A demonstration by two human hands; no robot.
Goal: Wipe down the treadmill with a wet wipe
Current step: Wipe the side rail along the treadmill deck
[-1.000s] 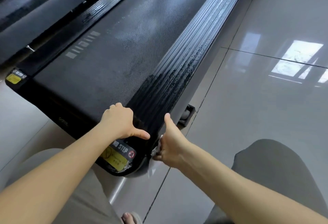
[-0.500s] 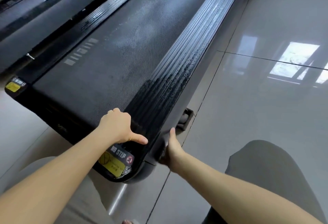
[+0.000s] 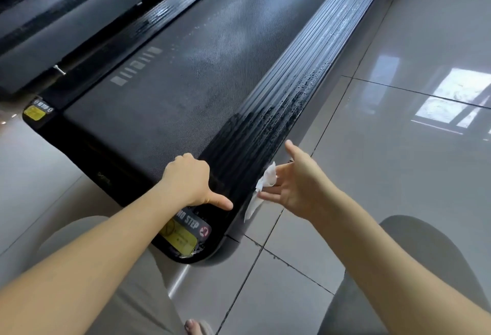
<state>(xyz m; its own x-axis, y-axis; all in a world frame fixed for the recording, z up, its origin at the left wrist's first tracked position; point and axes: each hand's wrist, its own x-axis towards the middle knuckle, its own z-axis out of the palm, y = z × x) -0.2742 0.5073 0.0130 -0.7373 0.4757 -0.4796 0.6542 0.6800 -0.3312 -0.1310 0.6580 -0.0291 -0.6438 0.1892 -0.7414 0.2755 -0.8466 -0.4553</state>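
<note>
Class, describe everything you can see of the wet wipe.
The wet wipe is small, white, crumpled and thin, like damp tissue. Its bunched upper part lies across the straightened fingers of the right hand, beside the outer edge of the treadmill's ribbed side rail. A limp tail hangs below the fingers toward the floor. Whether it touches the rail is unclear.

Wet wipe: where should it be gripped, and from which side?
Pinch the bunched upper wad of the wet wipe, against the right hand's open fingers, coming from the floor side. Its thin tail dangles loose along the treadmill's side rail.
</note>
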